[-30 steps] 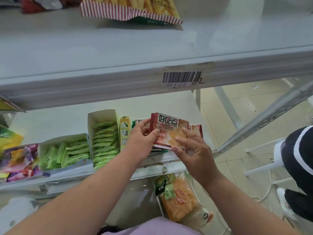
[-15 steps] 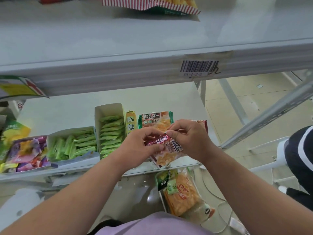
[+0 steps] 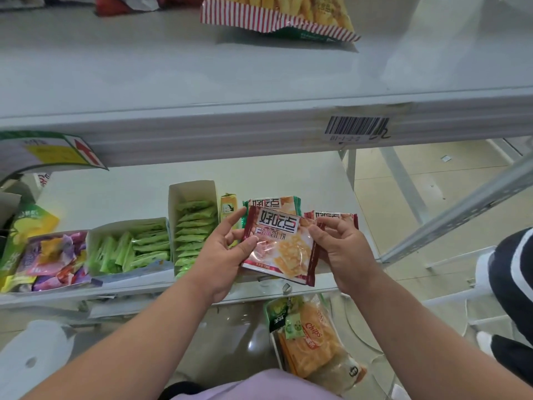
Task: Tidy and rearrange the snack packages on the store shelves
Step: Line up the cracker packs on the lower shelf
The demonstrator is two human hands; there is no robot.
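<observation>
A red cracker packet (image 3: pixel 284 246) is held flat, face up, over the front edge of the middle shelf (image 3: pixel 115 194). My left hand (image 3: pixel 223 255) grips its left edge with thumb on top. At its right edge my right hand (image 3: pixel 343 249) pinches it. Behind it on the shelf lie a green-edged packet of the same brand (image 3: pixel 274 203) and another red one (image 3: pixel 334 216), partly hidden by my right hand.
Two open cardboard boxes of green sachets (image 3: pixel 196 226) (image 3: pixel 129 246) and a box of purple sweets (image 3: pixel 54 261) stand to the left. A striped fries bag (image 3: pixel 282 15) lies on the upper shelf. Orange chips bags (image 3: pixel 308 339) sit below. A person's leg (image 3: pixel 513 284) is at right.
The red packet was twisted between both hands half a second ago; now it is turned flat and face up, with my hands spread to its two sides.
</observation>
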